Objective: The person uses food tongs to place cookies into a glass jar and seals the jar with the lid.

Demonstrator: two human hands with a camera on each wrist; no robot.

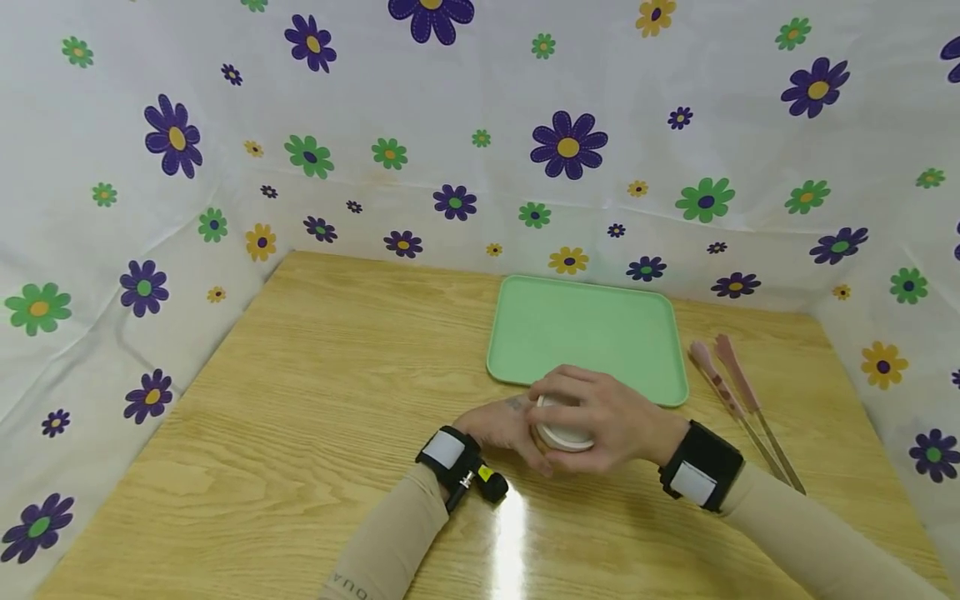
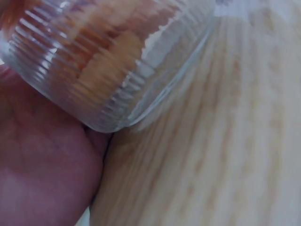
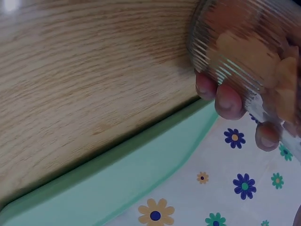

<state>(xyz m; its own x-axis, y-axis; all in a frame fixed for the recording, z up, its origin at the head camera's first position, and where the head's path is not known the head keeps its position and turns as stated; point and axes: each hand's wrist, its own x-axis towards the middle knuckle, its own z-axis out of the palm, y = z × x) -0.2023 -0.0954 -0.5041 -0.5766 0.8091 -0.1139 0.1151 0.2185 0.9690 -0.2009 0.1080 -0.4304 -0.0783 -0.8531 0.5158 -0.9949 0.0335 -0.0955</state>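
A ribbed clear glass jar [image 2: 94, 70] with orange-brown pieces inside is held low over the wooden table. My left hand [image 1: 501, 425] grips the jar's body, its fingertips showing round the glass in the right wrist view. On top is a white lid [image 1: 566, 435], and my right hand [image 1: 617, 417] curls its fingers and thumb round the lid's edge. In the left wrist view the jar leans, with its bottom edge close to the wood. Most of the jar is hidden by the hands in the head view.
A light green tray [image 1: 585, 325] lies just beyond the hands. To its right are tongs [image 1: 738, 400] with pink ends and metal shafts. The wooden table [image 1: 300, 375] is bordered at the back and sides by white flowered cloth [image 1: 480, 83].
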